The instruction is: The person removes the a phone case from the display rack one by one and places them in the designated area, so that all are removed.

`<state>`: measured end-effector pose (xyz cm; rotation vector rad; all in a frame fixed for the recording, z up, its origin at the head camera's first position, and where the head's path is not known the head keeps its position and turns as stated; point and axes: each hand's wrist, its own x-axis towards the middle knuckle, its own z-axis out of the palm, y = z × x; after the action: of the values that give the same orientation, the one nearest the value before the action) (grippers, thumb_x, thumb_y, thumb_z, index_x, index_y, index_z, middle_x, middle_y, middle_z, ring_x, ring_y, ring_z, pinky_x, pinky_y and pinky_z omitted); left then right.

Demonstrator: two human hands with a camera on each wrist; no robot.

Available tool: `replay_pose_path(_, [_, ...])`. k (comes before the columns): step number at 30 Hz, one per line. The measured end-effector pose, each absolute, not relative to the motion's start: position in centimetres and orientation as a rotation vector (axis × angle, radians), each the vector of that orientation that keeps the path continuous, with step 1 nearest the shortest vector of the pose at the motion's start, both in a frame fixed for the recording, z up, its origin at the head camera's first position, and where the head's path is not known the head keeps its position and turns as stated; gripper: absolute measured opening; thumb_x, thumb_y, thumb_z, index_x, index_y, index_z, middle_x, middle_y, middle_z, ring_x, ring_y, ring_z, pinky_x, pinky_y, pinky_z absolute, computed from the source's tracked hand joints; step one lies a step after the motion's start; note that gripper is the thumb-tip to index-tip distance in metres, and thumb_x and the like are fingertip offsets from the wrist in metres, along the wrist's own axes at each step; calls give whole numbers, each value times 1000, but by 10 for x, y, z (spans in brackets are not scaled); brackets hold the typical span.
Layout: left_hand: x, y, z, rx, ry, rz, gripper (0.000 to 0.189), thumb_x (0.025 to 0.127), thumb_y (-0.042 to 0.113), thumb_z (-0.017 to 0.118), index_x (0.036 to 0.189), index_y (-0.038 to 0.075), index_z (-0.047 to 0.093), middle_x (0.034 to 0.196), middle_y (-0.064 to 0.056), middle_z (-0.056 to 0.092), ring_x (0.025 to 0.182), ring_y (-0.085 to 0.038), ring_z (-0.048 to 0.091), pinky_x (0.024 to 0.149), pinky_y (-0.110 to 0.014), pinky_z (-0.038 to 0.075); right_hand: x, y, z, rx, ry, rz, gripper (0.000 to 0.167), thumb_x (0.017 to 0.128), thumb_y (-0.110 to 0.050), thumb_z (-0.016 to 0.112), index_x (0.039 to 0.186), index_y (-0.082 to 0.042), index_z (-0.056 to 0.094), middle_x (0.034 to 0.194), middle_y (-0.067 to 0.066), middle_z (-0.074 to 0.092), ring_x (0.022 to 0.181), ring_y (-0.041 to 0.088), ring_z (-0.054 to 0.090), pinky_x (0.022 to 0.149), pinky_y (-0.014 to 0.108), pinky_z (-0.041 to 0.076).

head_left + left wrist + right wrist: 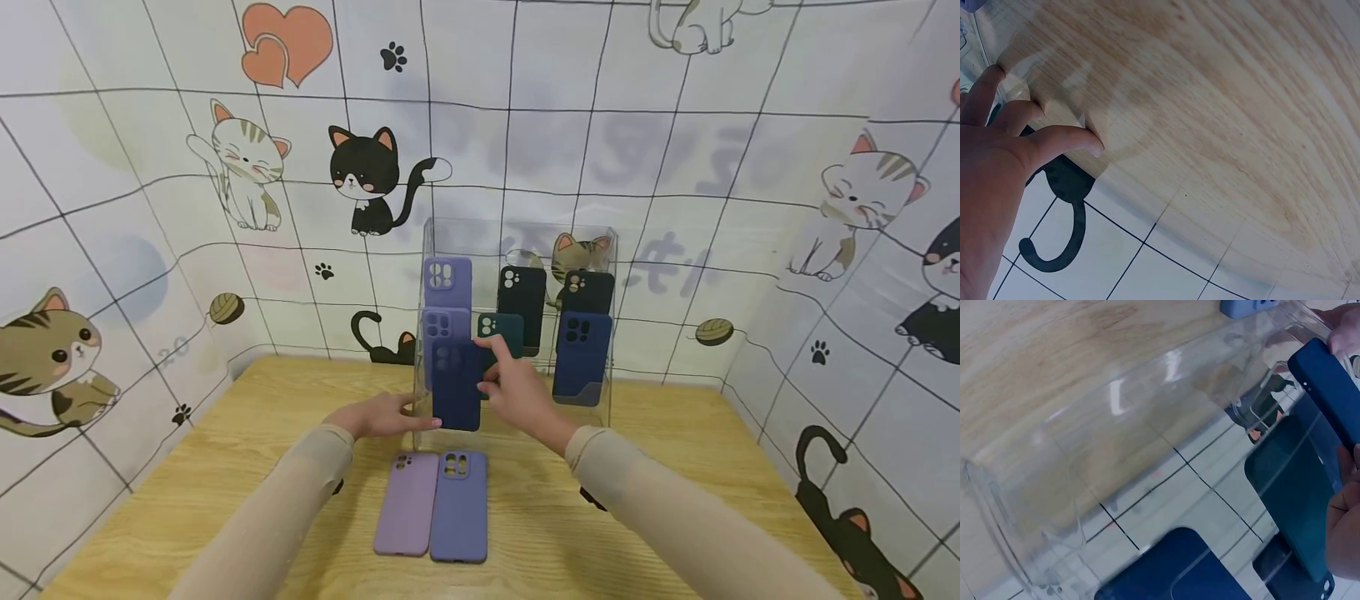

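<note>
A dark blue phone case (457,387) stands upright at the front left of a clear acrylic stand (517,223). My right hand (521,396) grips its right edge, index finger stretched near the top. In the right wrist view that dark blue phone case (1329,394) lies in front of a green case (1291,494), with part of my right hand (1344,531) at the edge. My left hand (386,415) is at the stand's lower left, its thumb reaching the case's lower corner. The left wrist view shows my left hand (997,150) with fingers loosely extended.
In the stand are two purple cases (447,283), black cases (522,304), a green case (510,327) and a blue case (582,354). A lilac case (407,508) and a periwinkle case (459,517) lie on the wooden table (600,542) in front. Behind hangs a cat-patterned cloth (555,150).
</note>
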<state>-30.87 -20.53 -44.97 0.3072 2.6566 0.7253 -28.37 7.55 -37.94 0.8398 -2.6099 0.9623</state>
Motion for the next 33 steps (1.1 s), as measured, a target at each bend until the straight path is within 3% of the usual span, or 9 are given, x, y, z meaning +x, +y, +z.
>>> replay_pose_path(8, [-308, -207, -451, 322, 2684, 685, 111, 87, 90, 56, 169, 18, 33, 170, -18, 40, 158, -44, 38, 125, -65, 37, -275, 97, -362, 818, -2649, 1025, 69, 100, -3, 72, 158, -20, 39, 103, 11, 82, 66, 11, 69, 56, 29, 46])
replay_pose_path(15, [-309, -208, -452, 337, 2692, 689, 111, 86, 90, 55, 169, 20, 33, 171, -18, 40, 158, -44, 38, 125, -65, 37, -265, 123, -355, 751, -2691, 1105, 68, 100, -3, 71, 157, -20, 39, 103, 9, 82, 87, 23, 77, 69, 32, 53])
replay_pose_path(25, [-308, -206, -448, 335, 2694, 682, 112, 86, 91, 55, 169, 19, 33, 171, -19, 39, 158, -45, 36, 126, -66, 35, -259, 151, -364, 683, -2747, 1185, 69, 94, 4, 75, 152, -15, 43, 96, 12, 82, 86, 25, 79, 73, 36, 59])
replay_pose_path(33, [-308, -206, -447, 337, 2688, 680, 113, 87, 89, 56, 169, 15, 32, 170, -19, 40, 158, -44, 38, 125, -64, 37, -256, 155, -371, 568, -2850, 1300, 74, 92, 4, 77, 154, -18, 42, 97, 12, 82, 83, 24, 77, 65, 33, 49])
